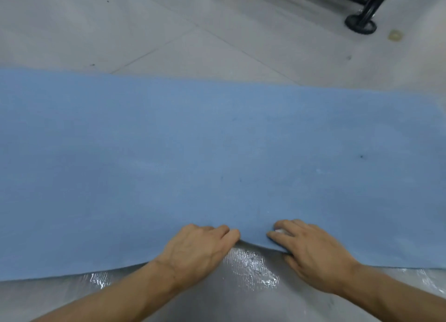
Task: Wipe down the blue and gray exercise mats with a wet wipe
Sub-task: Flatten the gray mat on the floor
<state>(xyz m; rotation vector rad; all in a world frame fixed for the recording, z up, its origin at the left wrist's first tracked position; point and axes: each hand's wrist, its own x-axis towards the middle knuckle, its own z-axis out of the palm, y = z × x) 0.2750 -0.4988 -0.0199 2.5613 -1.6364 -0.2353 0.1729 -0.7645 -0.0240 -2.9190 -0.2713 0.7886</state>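
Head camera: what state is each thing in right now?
Blue mat: spread flat, near edge lifted between the hands.
Left hand: grips the mat's near edge.
Right hand: pinches the edge, white wipe under its fingers.
Silvery gray sheet: lies flat beneath the mat's edge.

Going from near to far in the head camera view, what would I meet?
Silvery crinkled sheet → left hand and right hand, side by side → blue mat → gray tiled floor → black stand foot.
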